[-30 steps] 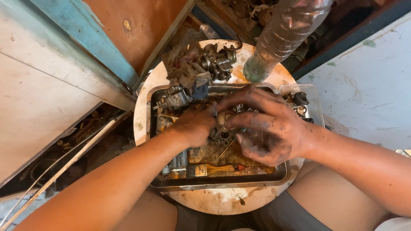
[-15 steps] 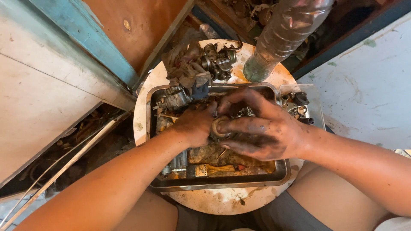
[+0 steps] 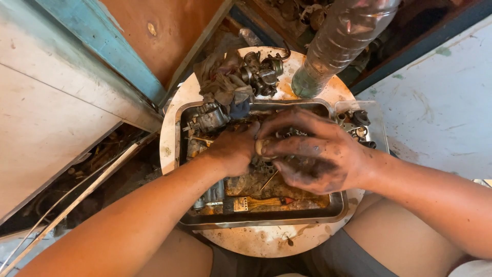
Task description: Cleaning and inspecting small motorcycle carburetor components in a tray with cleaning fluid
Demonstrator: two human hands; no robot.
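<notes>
While your two hands meet over the middle of the metal tray [image 3: 338, 208], you hold a small pale round part [image 3: 260, 147] between them: your left hand [image 3: 233, 149] closes around it from one side, and the greasy fingers of your right hand [image 3: 312, 154] press on it from the other, thumb along the edge. I judge the work is in the middle, not near the end: the part is in hand, but the tray is full of dirty oily liquid, a brush [image 3: 253, 203] and other pieces. A carburettor body [image 3: 207, 119] lies at the tray's far left corner, another [image 3: 264, 72] beside a rag [image 3: 220, 82] behind it. The part looks smooth, mostly hidden by fingers.
</notes>
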